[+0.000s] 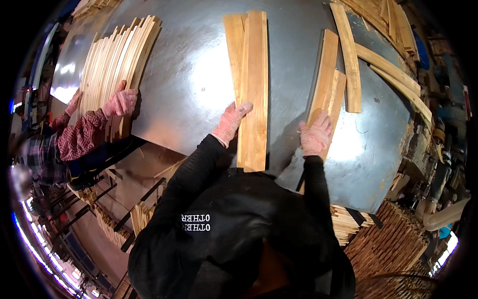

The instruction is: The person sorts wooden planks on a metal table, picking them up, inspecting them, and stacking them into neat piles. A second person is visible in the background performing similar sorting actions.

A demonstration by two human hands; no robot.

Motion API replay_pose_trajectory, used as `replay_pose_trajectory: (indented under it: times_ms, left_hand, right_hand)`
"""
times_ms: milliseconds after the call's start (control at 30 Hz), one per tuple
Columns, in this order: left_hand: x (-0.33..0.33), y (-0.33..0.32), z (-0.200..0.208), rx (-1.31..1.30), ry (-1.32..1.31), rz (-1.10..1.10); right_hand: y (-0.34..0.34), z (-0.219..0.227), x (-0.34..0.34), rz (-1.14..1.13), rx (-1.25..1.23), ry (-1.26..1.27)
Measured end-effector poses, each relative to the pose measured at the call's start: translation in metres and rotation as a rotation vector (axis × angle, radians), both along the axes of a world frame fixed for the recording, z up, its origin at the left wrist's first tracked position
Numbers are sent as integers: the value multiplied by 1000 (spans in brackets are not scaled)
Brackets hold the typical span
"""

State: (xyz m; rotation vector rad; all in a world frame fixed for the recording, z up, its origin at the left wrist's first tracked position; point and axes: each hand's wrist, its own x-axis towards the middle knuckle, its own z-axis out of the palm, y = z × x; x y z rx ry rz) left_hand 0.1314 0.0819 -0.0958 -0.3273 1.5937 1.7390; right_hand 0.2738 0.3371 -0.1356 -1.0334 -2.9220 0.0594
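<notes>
My left hand (230,123), in a pink knit glove, is closed at the left edge of a short stack of wooden slats. The top slat (255,89) lies lengthwise before me, with its near end close to my body. Beneath it a paler slat (233,50) sticks out at the left, slightly askew. My right hand (316,135), gloved alike, lies with fingers stretched over two overlapping slats (324,74) farther right. Its thumb stands apart on the left side. The undersides of these slats are hidden.
The shiny metal table (184,89) spans the view. At the left another person's pink-gloved hands (121,101) hold a row of upright slats (117,60). Loose curved slats (348,60) lie at the right, and a large wood stack (388,244) stands below the table's right edge.
</notes>
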Motion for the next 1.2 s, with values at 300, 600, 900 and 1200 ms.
replay_pose_trajectory:
  times_ms: [300,600,900,1200]
  left_hand:
    - [12,26,9,-527,323,-167]
    - [-7,-11,23,-655,315,-226]
    - [-9,-29,40,-846,430,-299]
    - [-23,-125,39,-1430,647,-606]
  right_hand:
    - [-104,82,-7,102,-730,23]
    - [-94,33,1,-88,-1848,221]
    - [-141,51,-29,-155,-1750,253]
    - [-104,81,-104,76,-1437,543]
